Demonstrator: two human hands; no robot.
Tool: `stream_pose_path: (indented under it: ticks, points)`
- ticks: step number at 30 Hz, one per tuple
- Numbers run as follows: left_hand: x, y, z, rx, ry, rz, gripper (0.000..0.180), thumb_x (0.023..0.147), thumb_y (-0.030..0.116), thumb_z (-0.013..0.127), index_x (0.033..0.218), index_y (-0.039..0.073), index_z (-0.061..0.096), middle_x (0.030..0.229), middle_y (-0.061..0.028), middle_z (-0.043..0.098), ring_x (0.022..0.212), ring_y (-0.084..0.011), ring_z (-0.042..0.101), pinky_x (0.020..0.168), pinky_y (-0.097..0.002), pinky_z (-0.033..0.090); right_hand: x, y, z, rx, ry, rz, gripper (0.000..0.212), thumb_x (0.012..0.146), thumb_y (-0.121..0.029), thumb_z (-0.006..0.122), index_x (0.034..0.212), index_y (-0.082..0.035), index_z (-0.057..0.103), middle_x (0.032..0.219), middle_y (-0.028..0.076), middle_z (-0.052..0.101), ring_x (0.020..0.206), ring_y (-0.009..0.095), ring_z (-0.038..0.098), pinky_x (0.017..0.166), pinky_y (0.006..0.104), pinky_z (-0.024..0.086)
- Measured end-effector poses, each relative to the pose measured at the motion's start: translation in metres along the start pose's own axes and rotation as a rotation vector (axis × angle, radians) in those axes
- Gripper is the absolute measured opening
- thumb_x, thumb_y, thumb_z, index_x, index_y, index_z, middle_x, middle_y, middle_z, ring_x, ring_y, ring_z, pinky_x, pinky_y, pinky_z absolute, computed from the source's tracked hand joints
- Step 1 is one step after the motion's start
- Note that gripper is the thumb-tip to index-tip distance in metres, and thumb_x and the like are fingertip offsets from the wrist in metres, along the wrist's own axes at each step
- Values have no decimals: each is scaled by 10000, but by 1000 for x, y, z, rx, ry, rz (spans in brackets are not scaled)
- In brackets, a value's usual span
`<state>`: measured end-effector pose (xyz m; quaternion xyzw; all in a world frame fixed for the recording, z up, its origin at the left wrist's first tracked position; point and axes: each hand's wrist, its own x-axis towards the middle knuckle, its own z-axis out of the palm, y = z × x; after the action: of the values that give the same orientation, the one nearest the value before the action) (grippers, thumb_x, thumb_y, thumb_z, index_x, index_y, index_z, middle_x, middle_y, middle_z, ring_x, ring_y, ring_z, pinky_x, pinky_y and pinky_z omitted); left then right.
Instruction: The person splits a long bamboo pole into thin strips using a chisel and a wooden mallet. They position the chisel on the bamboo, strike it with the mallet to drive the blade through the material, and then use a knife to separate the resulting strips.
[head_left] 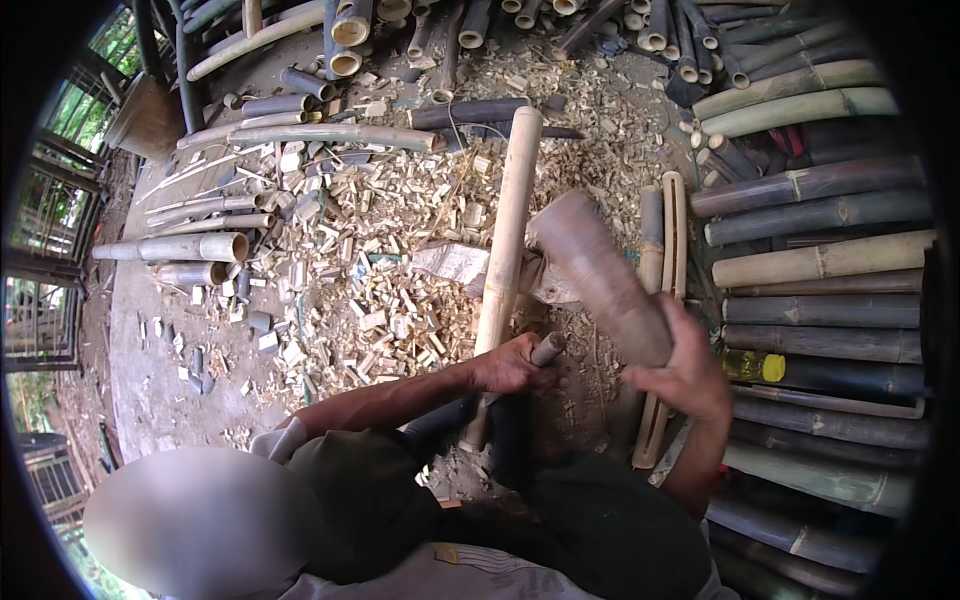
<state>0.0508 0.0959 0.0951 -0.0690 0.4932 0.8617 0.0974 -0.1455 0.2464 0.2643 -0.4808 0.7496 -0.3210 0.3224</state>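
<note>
A pale bamboo pole (507,225) lies lengthwise before me, its near end running down between my legs. My left hand (508,366) is closed around a short, round wooden tool handle (549,348) beside the pole's near part. Whatever the handle is fixed to is hidden. To the right, my right hand (688,368) grips the near end of a thick brown wooden mallet (598,268), which is smeared by motion. The mallet's broad end slants up and left, close to the right side of the pole. Reddish-brown flattened pieces (452,262) lie beneath the pole.
Wood chips (365,320) cover the ground ahead and left. Dark and pale bamboo poles (820,265) are stacked along the right, with a yellow-capped bottle (757,366) among them. A slotted bamboo length (672,290) lies near my right hand. Cut bamboo tubes (190,247) lie left.
</note>
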Motion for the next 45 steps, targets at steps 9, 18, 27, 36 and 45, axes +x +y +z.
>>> stream_pose_path:
  ticks: [9,18,27,36,45]
  points:
    - [6,-10,-14,123,32,-30,139,942,166,734,918,36,692,767,-18,682,682,-104,627,625,-276,504,-6,30,22,22,-47,52,759,687,-211,813,1331,48,507,1040,192,647,1017,283,655,963,404,506]
    - [17,-117,-43,186,-755,612,187,935,174,698,1038,26,648,808,-68,671,678,-147,631,564,-316,508,7,12,1,472,206,-42,761,687,-160,808,1353,17,487,1152,104,615,956,217,639,835,353,532]
    - [16,34,6,-268,507,253,204,925,125,672,760,65,568,702,-40,602,603,-106,550,532,-303,471,-33,40,9,657,539,220,644,742,-82,733,1331,20,495,870,98,644,670,180,635,628,339,551]
    - [18,93,-51,1213,739,-89,252,879,289,756,941,45,736,716,-153,705,635,-321,706,637,-444,572,-36,83,45,536,425,363,627,729,-100,821,1278,6,539,1098,97,645,993,182,635,882,328,521]
    - [-24,14,-45,1233,538,99,369,799,268,815,1046,49,651,926,-158,660,903,-342,697,738,-458,576,-46,125,124,541,283,422,665,712,-169,840,1269,39,543,1046,105,653,926,214,646,855,366,531]
